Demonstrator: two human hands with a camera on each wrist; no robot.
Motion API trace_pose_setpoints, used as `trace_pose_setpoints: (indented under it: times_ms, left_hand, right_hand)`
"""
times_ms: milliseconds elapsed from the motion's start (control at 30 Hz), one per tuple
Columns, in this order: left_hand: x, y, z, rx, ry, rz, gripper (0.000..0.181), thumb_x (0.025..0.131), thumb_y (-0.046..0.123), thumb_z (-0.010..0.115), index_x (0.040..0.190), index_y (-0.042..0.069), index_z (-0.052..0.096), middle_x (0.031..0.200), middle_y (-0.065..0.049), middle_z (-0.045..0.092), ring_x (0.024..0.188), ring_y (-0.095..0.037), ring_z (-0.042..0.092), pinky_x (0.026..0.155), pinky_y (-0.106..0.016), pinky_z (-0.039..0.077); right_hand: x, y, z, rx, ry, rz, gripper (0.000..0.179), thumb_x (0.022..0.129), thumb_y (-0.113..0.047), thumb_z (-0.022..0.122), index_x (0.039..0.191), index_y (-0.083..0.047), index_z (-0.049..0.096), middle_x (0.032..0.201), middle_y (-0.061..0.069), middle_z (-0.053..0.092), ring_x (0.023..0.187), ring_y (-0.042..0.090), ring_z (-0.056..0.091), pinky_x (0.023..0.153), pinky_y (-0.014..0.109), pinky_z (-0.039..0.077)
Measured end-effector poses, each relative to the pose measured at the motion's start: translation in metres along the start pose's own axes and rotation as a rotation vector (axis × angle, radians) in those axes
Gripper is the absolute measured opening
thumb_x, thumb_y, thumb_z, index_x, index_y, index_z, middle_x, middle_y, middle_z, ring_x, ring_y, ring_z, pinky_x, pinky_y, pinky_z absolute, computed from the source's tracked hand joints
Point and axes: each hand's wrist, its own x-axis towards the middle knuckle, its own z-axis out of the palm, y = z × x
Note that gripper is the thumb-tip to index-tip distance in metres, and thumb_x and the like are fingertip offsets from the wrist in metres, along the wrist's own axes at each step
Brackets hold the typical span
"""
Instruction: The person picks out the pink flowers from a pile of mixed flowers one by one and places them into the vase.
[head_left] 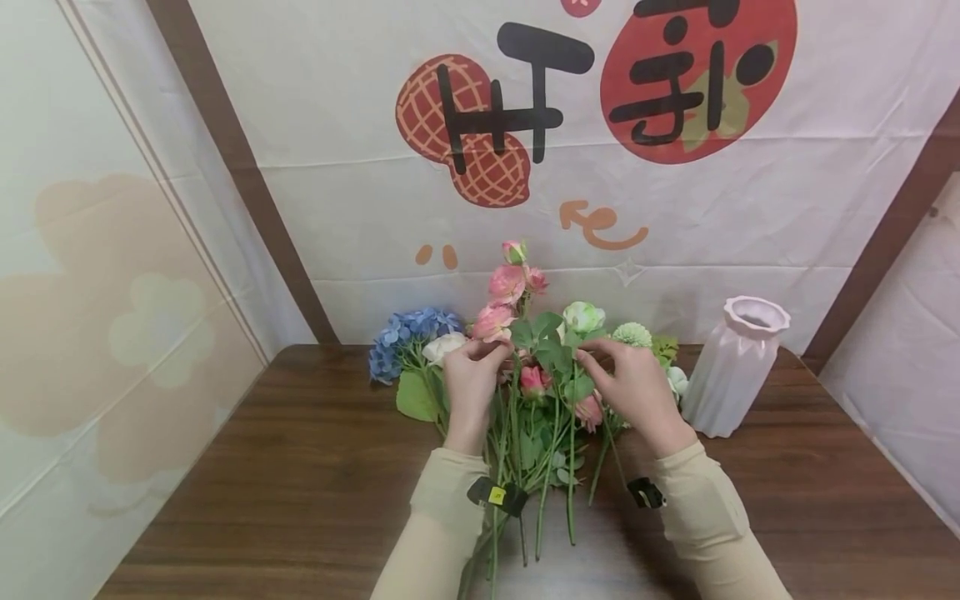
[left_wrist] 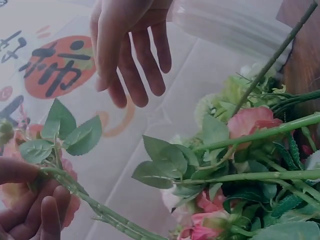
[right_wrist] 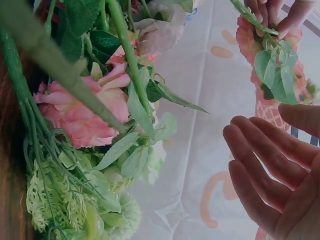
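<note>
In the head view my left hand holds the stem of a tall pink rose spray. The left wrist view has its thumb and fingers pinching the green stem just below the leaves. Facing it on the right, my right hand has loosely bent fingers; the right wrist view shows that hand with nothing in it. Below and between both hands lies a pile of artificial flowers, with another pink rose and a red-pink bloom among the stems.
A white fluted vase stands at the right rear of the wooden table. Blue hydrangea lies at the pile's left, a white-green flower and a green pompon bloom at its right. Behind hangs a printed cloth.
</note>
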Motion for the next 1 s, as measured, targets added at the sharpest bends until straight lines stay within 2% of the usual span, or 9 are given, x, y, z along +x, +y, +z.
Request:
trace_pose_setpoints:
  times_ms: [133, 267, 400, 600, 700, 867, 933, 1000]
  left_hand:
    - [-0.001, 0.003, 0.001, -0.009, 0.008, 0.008, 0.013, 0.079, 0.008, 0.071, 0.09, 0.001, 0.074, 0.077, -0.01, 0.071, 0.057, -0.012, 0.065, 0.054, -0.026, 0.054]
    - [-0.001, 0.01, 0.002, -0.054, 0.004, 0.025, 0.013, 0.08, 0.007, 0.07, 0.09, 0.0, 0.074, 0.078, -0.013, 0.072, 0.062, -0.018, 0.068, 0.053, -0.024, 0.053]
    - [-0.003, 0.018, 0.002, -0.096, 0.009, 0.05, 0.011, 0.08, 0.007, 0.069, 0.09, 0.002, 0.074, 0.081, -0.014, 0.071, 0.065, -0.021, 0.069, 0.051, -0.025, 0.053]
    - [-0.005, 0.025, 0.002, -0.098, 0.014, 0.065, 0.01, 0.081, 0.009, 0.07, 0.089, 0.005, 0.073, 0.085, -0.01, 0.072, 0.072, -0.023, 0.071, 0.054, -0.027, 0.054]
    - [-0.005, 0.026, 0.006, -0.134, 0.012, 0.072, 0.01, 0.081, 0.008, 0.07, 0.089, 0.002, 0.072, 0.083, -0.013, 0.072, 0.07, -0.024, 0.07, 0.055, -0.028, 0.055]
    - [-0.005, 0.029, 0.015, -0.199, 0.001, 0.072, 0.012, 0.081, 0.005, 0.07, 0.089, -0.004, 0.07, 0.081, -0.015, 0.071, 0.063, -0.017, 0.069, 0.056, -0.028, 0.056]
    - [-0.006, 0.03, 0.017, -0.198, 0.004, 0.071, 0.011, 0.081, 0.005, 0.07, 0.088, -0.003, 0.069, 0.081, -0.014, 0.071, 0.062, -0.015, 0.069, 0.055, -0.027, 0.056]
    - [-0.007, 0.03, 0.02, -0.198, 0.007, 0.066, 0.01, 0.081, 0.005, 0.07, 0.087, -0.002, 0.069, 0.081, -0.012, 0.071, 0.065, -0.02, 0.07, 0.053, -0.026, 0.055]
  right_hand:
    - [0.0, 0.0, -0.002, 0.004, 0.039, -0.012, 0.027, 0.093, -0.037, 0.059, 0.103, -0.016, 0.072, 0.081, 0.001, 0.072, 0.064, 0.013, 0.063, 0.063, 0.038, 0.052]
    - [0.002, -0.004, -0.003, 0.01, 0.073, -0.033, 0.026, 0.092, -0.037, 0.06, 0.101, -0.016, 0.073, 0.077, 0.0, 0.071, 0.059, 0.01, 0.06, 0.06, 0.036, 0.051]
    - [0.006, -0.01, -0.004, 0.031, 0.094, -0.059, 0.024, 0.091, -0.037, 0.061, 0.099, -0.018, 0.073, 0.075, -0.003, 0.07, 0.059, 0.008, 0.06, 0.059, 0.033, 0.05]
    - [0.01, -0.017, -0.005, 0.081, 0.099, -0.058, 0.023, 0.09, -0.037, 0.063, 0.101, -0.019, 0.073, 0.08, -0.003, 0.072, 0.063, 0.008, 0.063, 0.061, 0.032, 0.052]
    - [0.012, -0.02, -0.005, 0.095, 0.093, -0.047, 0.022, 0.089, -0.036, 0.064, 0.101, -0.019, 0.074, 0.082, -0.002, 0.073, 0.065, 0.009, 0.065, 0.061, 0.033, 0.053]
    - [0.015, -0.023, -0.006, 0.101, 0.106, -0.048, 0.019, 0.088, -0.032, 0.067, 0.1, -0.018, 0.074, 0.085, -0.001, 0.074, 0.066, 0.011, 0.067, 0.062, 0.034, 0.054]
    - [0.017, -0.024, -0.006, 0.106, 0.112, -0.053, 0.02, 0.088, -0.032, 0.067, 0.1, -0.018, 0.074, 0.086, 0.0, 0.074, 0.067, 0.011, 0.067, 0.063, 0.034, 0.054]
    - [0.018, -0.026, -0.006, 0.119, 0.115, -0.053, 0.022, 0.088, -0.033, 0.067, 0.101, -0.017, 0.075, 0.087, 0.001, 0.074, 0.068, 0.011, 0.068, 0.064, 0.034, 0.055]
